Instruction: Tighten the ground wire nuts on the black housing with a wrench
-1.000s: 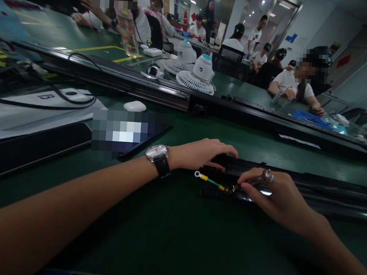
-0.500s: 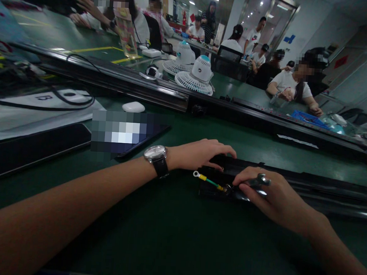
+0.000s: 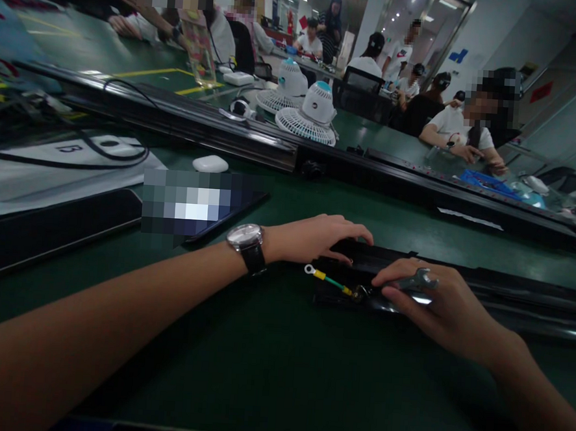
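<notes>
A long black profile lies on the green table, running off to the right. My left hand, below a wristwatch, holds its near left end between thumb and fingers. A short green-yellow wire with yellow sleeves and a ring terminal at its free end sticks out to the left; its other end meets a small metal fastener in the profile. In my right hand is an open-end wrench, its visible jaw pointing up and right. The wrench's other end is hidden near the fastener.
A tablet-like screen, a white case and a dark flat panel lie to the left. A long black rail crosses behind, with white fans beyond it. Several people sit at tables farther back.
My right hand has shifted slightly right with the wrench, whose visible jaw has swung a little to the right. My left hand stays on the profile's end.
</notes>
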Demonstrator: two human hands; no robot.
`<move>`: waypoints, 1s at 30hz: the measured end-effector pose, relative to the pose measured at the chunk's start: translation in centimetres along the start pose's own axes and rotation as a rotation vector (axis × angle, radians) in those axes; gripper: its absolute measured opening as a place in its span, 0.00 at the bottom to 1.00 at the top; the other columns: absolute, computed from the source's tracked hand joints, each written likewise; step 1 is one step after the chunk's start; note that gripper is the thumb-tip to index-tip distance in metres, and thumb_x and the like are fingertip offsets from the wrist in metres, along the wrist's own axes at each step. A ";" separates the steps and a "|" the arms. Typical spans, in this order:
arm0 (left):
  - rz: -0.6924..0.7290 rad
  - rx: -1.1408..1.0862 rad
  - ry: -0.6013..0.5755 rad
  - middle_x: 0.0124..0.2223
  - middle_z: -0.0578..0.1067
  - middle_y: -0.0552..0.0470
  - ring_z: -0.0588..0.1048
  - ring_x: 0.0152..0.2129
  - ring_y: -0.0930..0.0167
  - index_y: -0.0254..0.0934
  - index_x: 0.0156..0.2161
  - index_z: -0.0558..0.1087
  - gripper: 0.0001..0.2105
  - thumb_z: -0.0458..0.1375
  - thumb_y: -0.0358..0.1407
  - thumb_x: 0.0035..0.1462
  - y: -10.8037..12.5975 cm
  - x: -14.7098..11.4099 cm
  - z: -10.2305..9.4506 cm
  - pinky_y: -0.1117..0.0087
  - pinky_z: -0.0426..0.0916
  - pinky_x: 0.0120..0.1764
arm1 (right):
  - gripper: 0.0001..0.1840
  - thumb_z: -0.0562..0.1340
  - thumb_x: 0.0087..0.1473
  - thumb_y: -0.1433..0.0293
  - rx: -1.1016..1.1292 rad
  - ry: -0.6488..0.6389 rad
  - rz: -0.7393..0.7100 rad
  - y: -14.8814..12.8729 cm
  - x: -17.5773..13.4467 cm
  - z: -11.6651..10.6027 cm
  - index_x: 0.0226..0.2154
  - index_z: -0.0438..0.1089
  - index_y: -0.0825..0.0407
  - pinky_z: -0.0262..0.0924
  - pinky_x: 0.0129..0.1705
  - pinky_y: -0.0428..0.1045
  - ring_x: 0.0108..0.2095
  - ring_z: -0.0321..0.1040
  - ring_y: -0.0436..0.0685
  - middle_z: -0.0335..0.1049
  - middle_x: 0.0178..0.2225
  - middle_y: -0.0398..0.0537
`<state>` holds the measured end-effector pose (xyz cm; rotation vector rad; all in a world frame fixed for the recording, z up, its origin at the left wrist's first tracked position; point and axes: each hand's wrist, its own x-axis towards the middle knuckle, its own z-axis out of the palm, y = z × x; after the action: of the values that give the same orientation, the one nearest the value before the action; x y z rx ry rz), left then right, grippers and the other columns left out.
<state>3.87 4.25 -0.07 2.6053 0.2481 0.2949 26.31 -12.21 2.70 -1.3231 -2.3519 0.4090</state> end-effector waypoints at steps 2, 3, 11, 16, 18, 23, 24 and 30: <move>0.002 -0.004 0.003 0.54 0.75 0.52 0.72 0.50 0.66 0.48 0.61 0.67 0.21 0.62 0.37 0.64 0.0 0.0 0.0 0.66 0.63 0.50 | 0.09 0.60 0.68 0.69 -0.006 -0.007 -0.003 -0.2 0.1 0.0 0.49 0.71 0.46 0.66 0.46 0.51 0.44 0.74 0.54 0.77 0.45 0.44; 0.002 -0.008 0.003 0.54 0.75 0.51 0.72 0.50 0.66 0.48 0.61 0.67 0.21 0.62 0.37 0.65 0.0 0.0 0.0 0.66 0.63 0.50 | 0.09 0.59 0.68 0.69 -0.012 -0.016 -0.004 -0.3 0.1 0.0 0.49 0.71 0.46 0.66 0.47 0.51 0.45 0.74 0.55 0.78 0.45 0.45; -0.002 -0.018 0.001 0.55 0.74 0.50 0.72 0.50 0.65 0.48 0.61 0.67 0.21 0.61 0.37 0.65 -0.1 0.1 0.1 0.64 0.63 0.51 | 0.11 0.58 0.69 0.70 0.031 -0.106 -0.061 -0.1 0.3 -0.8 0.51 0.71 0.47 0.68 0.50 0.54 0.47 0.73 0.57 0.77 0.47 0.49; 0.003 -0.019 -0.009 0.55 0.74 0.50 0.71 0.51 0.66 0.47 0.61 0.67 0.21 0.61 0.37 0.65 0.0 0.2 0.1 0.65 0.62 0.52 | 0.15 0.57 0.68 0.75 0.146 -0.187 -0.099 0.5 0.2 -1.5 0.51 0.73 0.44 0.68 0.53 0.51 0.51 0.73 0.55 0.75 0.52 0.47; 0.001 -0.019 -0.008 0.54 0.74 0.50 0.72 0.50 0.66 0.47 0.61 0.67 0.21 0.62 0.37 0.65 0.0 0.2 0.1 0.66 0.62 0.51 | 0.13 0.59 0.67 0.73 0.132 -0.111 -0.071 0.7 0.1 -1.5 0.49 0.74 0.45 0.69 0.50 0.50 0.48 0.75 0.55 0.77 0.49 0.46; 0.000 -0.015 -0.013 0.54 0.74 0.51 0.72 0.49 0.66 0.47 0.61 0.67 0.20 0.62 0.38 0.65 -0.2 0.2 0.1 0.65 0.62 0.50 | 0.06 0.63 0.64 0.68 -0.026 0.119 0.048 0.2 -0.2 -0.7 0.41 0.77 0.47 0.70 0.35 0.47 0.31 0.78 0.53 0.81 0.35 0.43; 0.000 -0.017 -0.013 0.54 0.74 0.51 0.72 0.49 0.66 0.47 0.61 0.67 0.20 0.62 0.38 0.65 -0.2 0.2 0.1 0.65 0.62 0.50 | 0.06 0.63 0.64 0.67 -0.033 0.134 0.049 0.1 -0.2 -0.5 0.40 0.78 0.47 0.70 0.34 0.47 0.30 0.77 0.53 0.81 0.34 0.43; -0.003 -0.026 -0.008 0.55 0.74 0.51 0.71 0.50 0.66 0.48 0.61 0.67 0.21 0.62 0.37 0.65 -0.2 0.2 0.2 0.65 0.62 0.51 | 0.05 0.64 0.64 0.68 -0.038 0.165 0.028 -0.4 -0.1 0.2 0.41 0.77 0.47 0.71 0.37 0.49 0.32 0.78 0.54 0.82 0.37 0.44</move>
<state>4.07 4.35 -0.32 2.5799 0.2444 0.2844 25.99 -12.50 2.70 -1.3540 -2.2174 0.2538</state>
